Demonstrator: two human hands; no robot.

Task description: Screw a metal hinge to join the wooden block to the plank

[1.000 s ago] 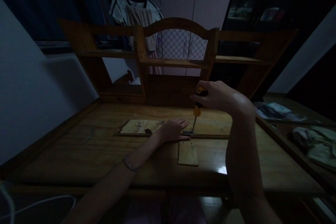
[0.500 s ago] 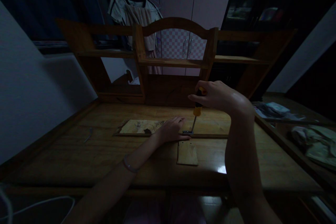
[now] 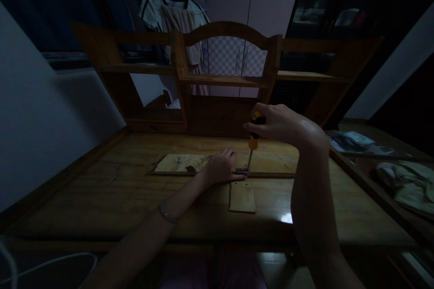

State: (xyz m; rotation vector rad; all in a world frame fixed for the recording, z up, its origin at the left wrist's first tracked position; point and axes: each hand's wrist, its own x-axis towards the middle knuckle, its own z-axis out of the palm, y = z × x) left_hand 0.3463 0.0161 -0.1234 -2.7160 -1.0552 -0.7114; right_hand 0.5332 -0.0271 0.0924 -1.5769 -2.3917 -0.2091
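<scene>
My right hand (image 3: 276,122) is closed round the yellow and black handle of a screwdriver (image 3: 253,143), which stands nearly upright. The screwdriver's shaft reaches down to a small metal hinge (image 3: 242,170) at the near edge of a long wooden board (image 3: 271,162). My left hand (image 3: 220,168) lies across that board, fingers over its top and thumb stretched along the near edge beside the hinge, gripping it. A small square wooden piece (image 3: 242,198) with little dark holes lies just nearer to me, below the hinge. The screw under the tip is too small to make out.
The wooden desk (image 3: 101,207) carries a shelf unit (image 3: 224,82) at its far side. A small thin tool (image 3: 115,174) lies on the left. Cloth (image 3: 405,185) and plastic-wrapped items (image 3: 356,141) lie to the right. A white cable (image 3: 54,260) hangs at lower left.
The screwdriver's handle has turned a little in my right hand and leans slightly more left. My left fingers have drawn in slightly; the board and the small piece stay put.
</scene>
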